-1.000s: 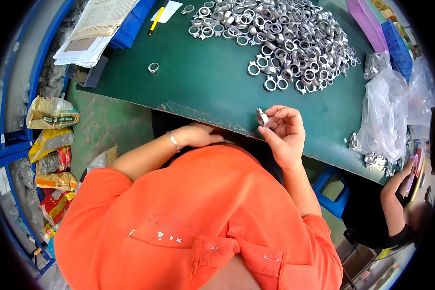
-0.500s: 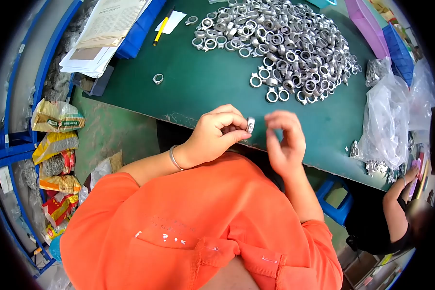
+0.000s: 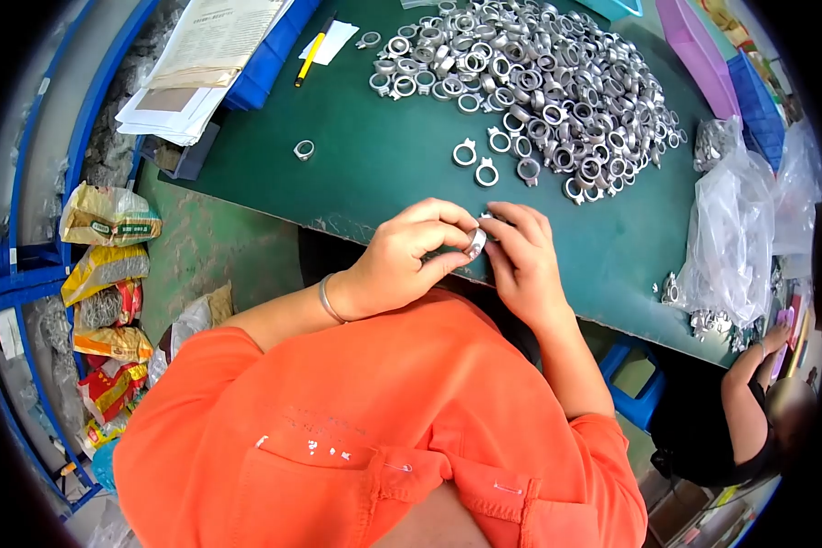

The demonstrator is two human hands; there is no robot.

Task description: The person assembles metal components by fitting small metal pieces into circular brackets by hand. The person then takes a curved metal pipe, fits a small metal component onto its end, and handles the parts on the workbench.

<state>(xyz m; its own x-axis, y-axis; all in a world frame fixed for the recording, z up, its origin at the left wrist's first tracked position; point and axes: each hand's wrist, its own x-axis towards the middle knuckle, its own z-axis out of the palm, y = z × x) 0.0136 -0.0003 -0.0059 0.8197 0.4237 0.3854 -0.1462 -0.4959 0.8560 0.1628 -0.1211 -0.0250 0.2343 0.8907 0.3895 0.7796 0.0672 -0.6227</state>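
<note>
The left hand point(image 3: 397, 254) and right hand point(image 3: 527, 267) pinch a ring point(image 3: 477, 242) in their grip over the near edge of the tabletop point(image 3: 374, 173). Papers point(image 3: 201, 68) partly cover a blue bin point(image 3: 270, 66); a clear bag point(image 3: 716, 146) holds grey parts.

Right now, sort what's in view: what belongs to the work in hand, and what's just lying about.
In the work:
- metal ring, in the left hand's fingers, right hand close against it
- pile of similar rings

Apparently lying about:
- yellow pen
- stacked papers
- clear plastic bag
</note>
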